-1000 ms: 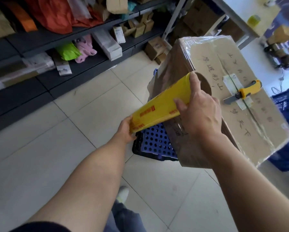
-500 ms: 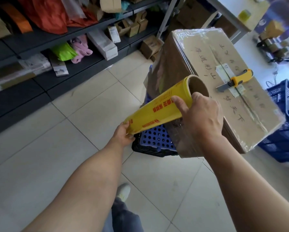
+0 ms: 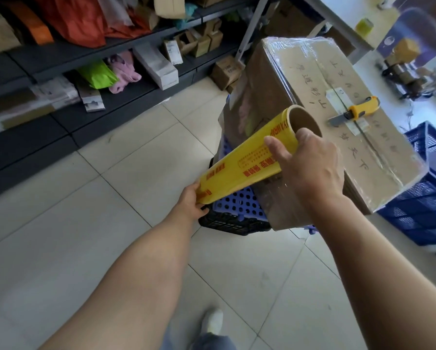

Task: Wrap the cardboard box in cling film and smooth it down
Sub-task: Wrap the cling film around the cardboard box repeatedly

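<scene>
The left grip holds the lower end of the yellow cling film roll; the right grip clasps its upper end, thumb across it. The roll slants beside the cardboard box, which sits on a perforated crate on the floor, a utility knife on its film-covered top.

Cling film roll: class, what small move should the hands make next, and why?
Probably sweep the cling film roll round the near side of the cardboard box, film taut. The left hand and right hand grip its ends beside the box, and film already covers the top.
</scene>
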### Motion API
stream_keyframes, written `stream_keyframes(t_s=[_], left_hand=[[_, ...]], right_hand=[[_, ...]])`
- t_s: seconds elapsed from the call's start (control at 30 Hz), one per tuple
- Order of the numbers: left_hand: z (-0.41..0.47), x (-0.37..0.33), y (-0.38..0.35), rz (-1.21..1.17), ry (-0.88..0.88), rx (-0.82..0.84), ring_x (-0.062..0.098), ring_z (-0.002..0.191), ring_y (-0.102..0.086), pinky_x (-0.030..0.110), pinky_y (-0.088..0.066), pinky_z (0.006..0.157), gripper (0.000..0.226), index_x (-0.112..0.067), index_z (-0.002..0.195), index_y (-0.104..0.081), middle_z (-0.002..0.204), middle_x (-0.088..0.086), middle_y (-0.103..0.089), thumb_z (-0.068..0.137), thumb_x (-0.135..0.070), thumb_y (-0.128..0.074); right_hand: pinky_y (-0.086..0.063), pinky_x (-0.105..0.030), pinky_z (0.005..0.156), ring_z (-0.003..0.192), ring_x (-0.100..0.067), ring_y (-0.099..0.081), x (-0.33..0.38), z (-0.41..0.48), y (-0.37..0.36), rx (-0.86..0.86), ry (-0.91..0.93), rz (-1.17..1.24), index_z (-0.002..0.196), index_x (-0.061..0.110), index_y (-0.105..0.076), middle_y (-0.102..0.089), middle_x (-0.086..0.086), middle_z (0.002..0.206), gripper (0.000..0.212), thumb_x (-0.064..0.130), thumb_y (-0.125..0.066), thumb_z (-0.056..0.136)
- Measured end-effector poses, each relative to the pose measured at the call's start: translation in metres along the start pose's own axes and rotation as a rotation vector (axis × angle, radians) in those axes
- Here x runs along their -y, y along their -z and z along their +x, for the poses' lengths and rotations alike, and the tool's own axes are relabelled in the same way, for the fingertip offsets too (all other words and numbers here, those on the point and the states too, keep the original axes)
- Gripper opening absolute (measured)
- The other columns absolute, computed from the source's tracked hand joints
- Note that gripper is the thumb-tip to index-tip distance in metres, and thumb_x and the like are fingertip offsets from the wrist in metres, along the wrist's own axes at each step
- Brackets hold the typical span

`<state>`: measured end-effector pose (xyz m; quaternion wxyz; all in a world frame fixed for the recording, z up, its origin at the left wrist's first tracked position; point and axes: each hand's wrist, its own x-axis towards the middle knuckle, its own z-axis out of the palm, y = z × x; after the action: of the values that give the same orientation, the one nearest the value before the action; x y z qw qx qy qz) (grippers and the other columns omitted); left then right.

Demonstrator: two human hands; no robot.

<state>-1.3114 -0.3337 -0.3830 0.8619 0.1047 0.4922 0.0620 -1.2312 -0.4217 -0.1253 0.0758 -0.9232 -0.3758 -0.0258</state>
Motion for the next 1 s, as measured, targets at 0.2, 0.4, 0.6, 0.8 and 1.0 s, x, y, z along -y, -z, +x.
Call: stream_keyframes(t_s=[0.2, 0.4, 0.6, 0.8, 1.0], left_hand=[[0.001, 0.027, -0.003, -0.075, -0.083, 0.005, 0.023, 0.123, -0.049, 0.042, -0.03, 0.109, 0.036, -0.021, 0.128, -0.053, 0.141, 0.01, -0.048, 0.096, -0.031, -0.043], [0.006, 0.064, -0.013, -0.052, -0.147, -0.032, 0.028, 0.136, -0.037, 0.05, -0.025, 0.112, 0.077, -0.026, 0.133, -0.051, 0.139, 0.007, -0.051, 0.077, -0.078, -0.044], [0.012, 0.106, -0.015, -0.221, -0.176, -0.041, 0.025, 0.134, -0.036, 0.043, -0.029, 0.104, 0.062, -0.026, 0.133, -0.049, 0.141, 0.008, -0.046, 0.079, -0.056, -0.057], [0.003, 0.142, -0.021, -0.32, -0.199, -0.073, 0.029, 0.134, -0.033, 0.047, -0.025, 0.108, 0.041, -0.025, 0.119, -0.053, 0.139, 0.005, -0.045, 0.085, -0.05, -0.051], [-0.002, 0.153, -0.019, -0.305, -0.178, -0.15, 0.029, 0.132, -0.039, 0.052, -0.024, 0.109, 0.093, -0.026, 0.142, -0.038, 0.143, 0.007, -0.044, 0.067, -0.081, -0.052]], right_hand=[[-0.046, -0.044, 0.079, 0.066, -0.028, -0.055, -0.027, -0.015, -0.004, -0.044, 0.074, 0.028, 0.076, 0.014, -0.045, -0.047, 0.001, 0.06, 0.034, 0.044, -0.051, 0.092], [-0.037, -0.037, 0.069, 0.063, -0.03, -0.049, -0.054, -0.034, 0.002, -0.035, 0.176, 0.064, 0.063, 0.011, -0.044, -0.04, -0.001, 0.053, 0.054, 0.059, -0.05, 0.087], [-0.032, -0.033, 0.066, 0.065, -0.03, -0.05, -0.091, -0.049, -0.003, -0.051, 0.294, 0.064, 0.059, 0.018, -0.035, -0.039, 0.002, 0.053, 0.046, 0.048, -0.051, 0.089], [-0.035, -0.035, 0.065, 0.075, -0.03, -0.051, -0.124, -0.062, -0.002, -0.031, 0.316, 0.135, 0.072, 0.014, -0.044, -0.046, -0.003, 0.065, 0.041, 0.05, -0.052, 0.087], [-0.032, -0.033, 0.061, 0.069, -0.027, -0.048, -0.131, -0.073, 0.01, -0.02, 0.294, 0.119, 0.063, 0.018, -0.036, -0.042, 0.0, 0.06, 0.052, 0.064, -0.048, 0.085]])
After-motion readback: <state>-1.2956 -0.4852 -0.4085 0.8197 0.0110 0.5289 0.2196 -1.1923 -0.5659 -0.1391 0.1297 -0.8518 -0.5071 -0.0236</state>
